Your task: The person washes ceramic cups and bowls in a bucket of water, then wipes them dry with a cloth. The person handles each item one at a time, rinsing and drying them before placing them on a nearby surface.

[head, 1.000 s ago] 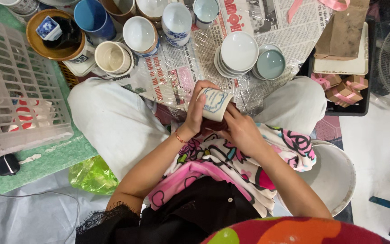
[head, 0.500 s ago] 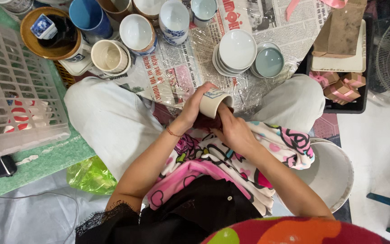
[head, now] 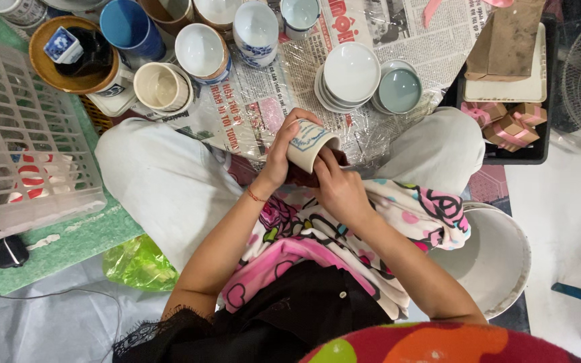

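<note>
Left hand (head: 284, 151) wrapped round glazed cream cup (head: 309, 145), right hand (head: 339, 190) fingers curled at its rim, crinkled newspaper (head: 263, 101) beneath

Forward reach is obstructed: cups and bowls crowd the plastic-covered newspaper (head: 398, 40), among them a cream cup (head: 163, 87), a white bowl (head: 200, 50), a stack of white saucers (head: 350, 72) and a celadon dish (head: 399, 89). Only narrow gaps separate them. The white plastic basket (head: 21, 148) blocks the left side. A black tray (head: 539, 144) of small gift boxes (head: 509, 124) blocks the right. Open room exists only over the lap, between the knees.
</note>
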